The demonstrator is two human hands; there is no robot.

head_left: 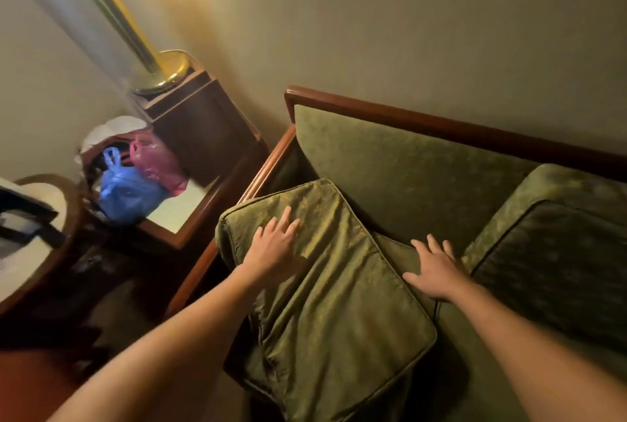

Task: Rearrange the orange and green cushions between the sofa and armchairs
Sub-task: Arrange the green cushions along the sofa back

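A large green cushion lies tilted on the left end of the green sofa, its near edge hanging over the seat front. My left hand rests flat on its upper left part, fingers spread. My right hand lies flat with fingers apart at the cushion's right edge, over the sofa seat. Another green cushion lies on the seat to the right. No orange cushion is in view.
A dark wooden side table stands left of the sofa with a blue bag and a pink bag on it. A brass floor lamp stands on a cabinet behind. A round table is at far left.
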